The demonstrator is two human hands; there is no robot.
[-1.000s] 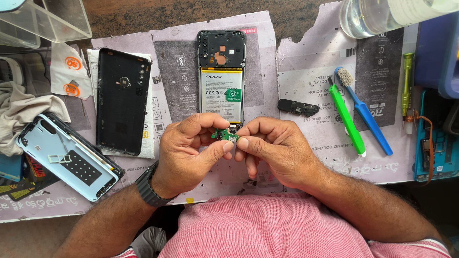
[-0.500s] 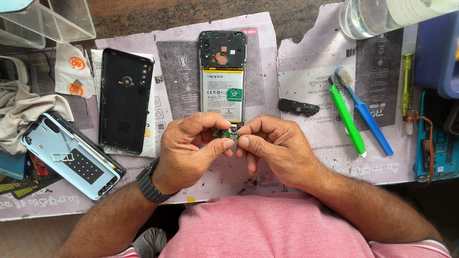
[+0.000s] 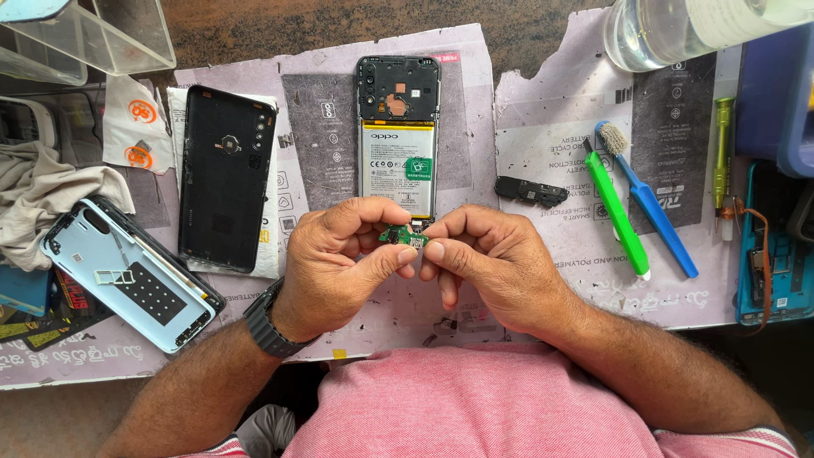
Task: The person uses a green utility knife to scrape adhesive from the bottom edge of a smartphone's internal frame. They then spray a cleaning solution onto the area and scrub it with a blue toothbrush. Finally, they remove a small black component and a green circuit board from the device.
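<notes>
1. One view only, from a camera worn on the person's head.
2. It looks steeply down on the worktable [image 3: 543, 34], close above it.
3. The person's pink shirt [image 3: 475, 399] fills the lower middle of the frame.

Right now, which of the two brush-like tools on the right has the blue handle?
The blue toothbrush, the farther right of the pair, with bristles at its top; the green tool lies just left of it.
</notes>
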